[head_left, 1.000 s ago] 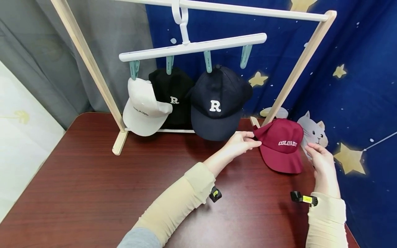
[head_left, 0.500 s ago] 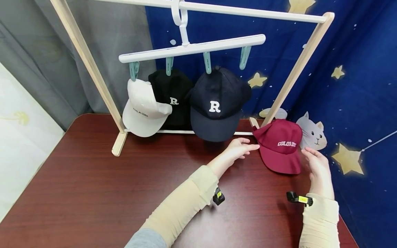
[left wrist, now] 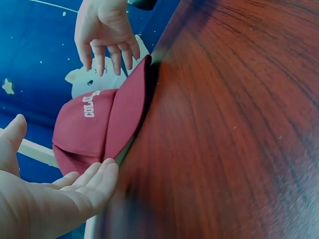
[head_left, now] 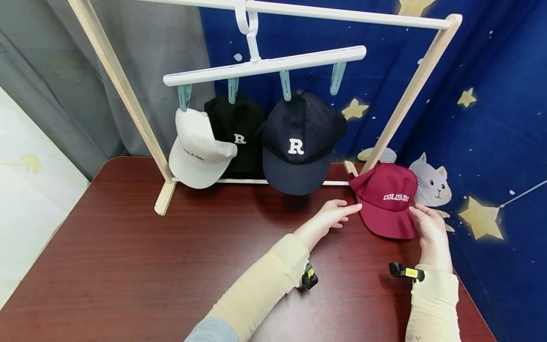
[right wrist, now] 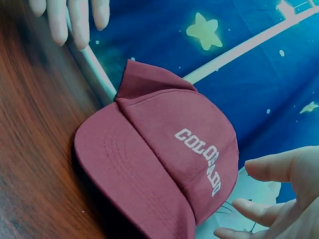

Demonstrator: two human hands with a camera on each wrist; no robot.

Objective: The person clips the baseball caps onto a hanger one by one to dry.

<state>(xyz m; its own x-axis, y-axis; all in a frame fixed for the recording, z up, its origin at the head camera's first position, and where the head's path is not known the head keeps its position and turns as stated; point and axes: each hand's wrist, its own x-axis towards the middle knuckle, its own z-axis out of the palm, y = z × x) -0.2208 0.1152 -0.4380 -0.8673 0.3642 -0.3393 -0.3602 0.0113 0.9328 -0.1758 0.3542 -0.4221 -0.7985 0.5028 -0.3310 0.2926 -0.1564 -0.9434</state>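
Observation:
A dark red cap (head_left: 386, 202) lettered COLORADO rests on the table at the right, by the foot of the rack. My left hand (head_left: 326, 217) is at its left side, fingers extended, fingertips right by the brim's edge. On the other side my right hand (head_left: 431, 230) reaches toward the brim with loosely bent fingers. In the right wrist view the cap (right wrist: 164, 149) lies between both hands, and nothing is gripped. The left wrist view has the left palm (left wrist: 60, 199) turned up below the cap, with the right hand (left wrist: 107, 35) above it.
A white hanger (head_left: 265, 65) on the rack carries a white cap (head_left: 198, 152), a black cap (head_left: 239, 137) and a navy cap (head_left: 299, 142) by teal clips; the rightmost clip (head_left: 338, 78) holds none. Wooden posts (head_left: 412, 92) flank them. A blue star curtain stands behind.
My left hand has let go of the cap's left edge and dropped slightly lower. The right hand has moved left, closer to the brim. The red cap stays in about the same place.

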